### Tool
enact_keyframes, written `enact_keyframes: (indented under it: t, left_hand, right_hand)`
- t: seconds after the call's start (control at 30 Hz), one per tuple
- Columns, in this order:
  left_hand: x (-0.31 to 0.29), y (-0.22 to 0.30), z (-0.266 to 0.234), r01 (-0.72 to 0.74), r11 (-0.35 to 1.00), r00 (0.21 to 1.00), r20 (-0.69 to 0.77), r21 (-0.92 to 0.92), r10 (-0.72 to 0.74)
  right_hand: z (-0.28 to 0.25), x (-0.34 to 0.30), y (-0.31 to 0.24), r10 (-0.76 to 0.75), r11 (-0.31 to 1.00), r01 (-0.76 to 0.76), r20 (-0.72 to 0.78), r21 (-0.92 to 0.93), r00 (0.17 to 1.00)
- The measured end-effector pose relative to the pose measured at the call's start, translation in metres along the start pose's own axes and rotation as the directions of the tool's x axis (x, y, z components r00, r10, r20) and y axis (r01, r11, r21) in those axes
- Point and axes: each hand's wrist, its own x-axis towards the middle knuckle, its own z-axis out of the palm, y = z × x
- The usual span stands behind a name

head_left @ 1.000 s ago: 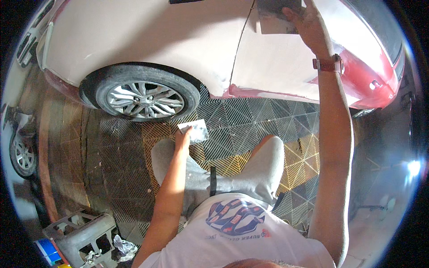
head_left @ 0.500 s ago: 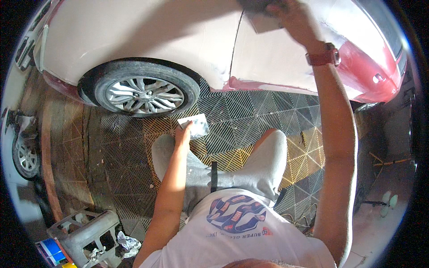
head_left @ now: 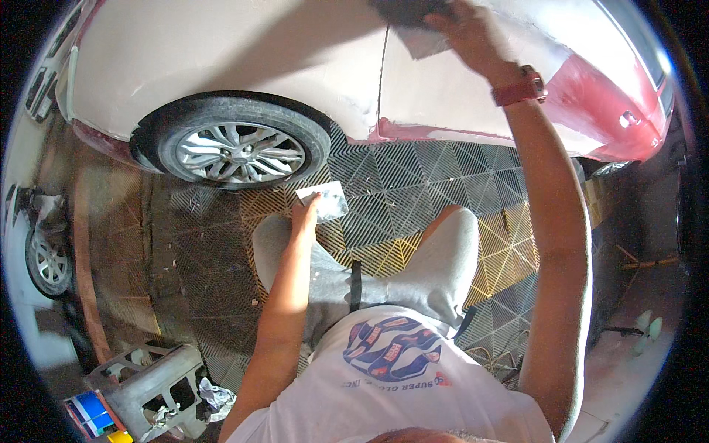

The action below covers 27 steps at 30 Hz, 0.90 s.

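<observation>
My right hand point(head_left: 473, 40), red watch point(head_left: 521, 87) on its wrist, is raised to the car's side near the top edge. Its fingers close on a thin, flat, greyish putty spreader point(head_left: 426, 44) lying against the pale panel just right of the door seam. Dark shadow beside the fingers hides part of the grip. Low over my knee, in front of the wheel, my left hand point(head_left: 304, 212) pinches a small white putty board point(head_left: 332, 201) with grey smears on it. The car body point(head_left: 295, 52) is coated pale beige, with red paint showing at the right end and along the sill.
The car's wheel point(head_left: 240, 153) stands just beyond my left hand. Black and yellow slatted tiles point(head_left: 413, 177) cover the floor. At lower left a grey plastic crate point(head_left: 151, 387) stands by crumpled paper point(head_left: 216, 399) and a blue box point(head_left: 90, 413). Another wheel point(head_left: 50, 258) is at far left.
My right hand has slid a little to the left with the spreader along the panel. The left hand with the board stays nearly in place.
</observation>
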Motion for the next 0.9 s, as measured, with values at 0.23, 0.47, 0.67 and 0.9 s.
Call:
enact_keyframes:
  t: [0.23, 0.47, 0.67, 0.9]
  left_hand:
    - [-0.018, 0.018, 0.009, -0.043, 0.998, 0.999, -0.002, 0.037, 0.043]
    - [-0.010, 0.008, 0.004, -0.035, 0.999, 0.999, -0.009, 0.015, 0.035]
    - [-0.018, 0.014, 0.004, -0.021, 0.999, 0.999, -0.033, 0.028, 0.022]
    - [-0.009, 0.008, -0.007, -0.025, 0.999, 1.000, -0.003, -0.036, 0.025]
  right_hand:
    - [0.004, -0.006, -0.002, -0.030, 0.996, 0.039, -0.111, 0.081, 0.993]
    - [0.017, -0.010, 0.004, -0.008, 0.999, 0.015, 0.148, -0.049, 0.989]
    - [0.030, -0.020, 0.006, -0.029, 0.998, 0.030, -0.017, 0.049, 0.999]
    - [0.087, -0.080, 0.037, -0.114, 0.993, 0.113, 0.164, 0.016, 0.980]
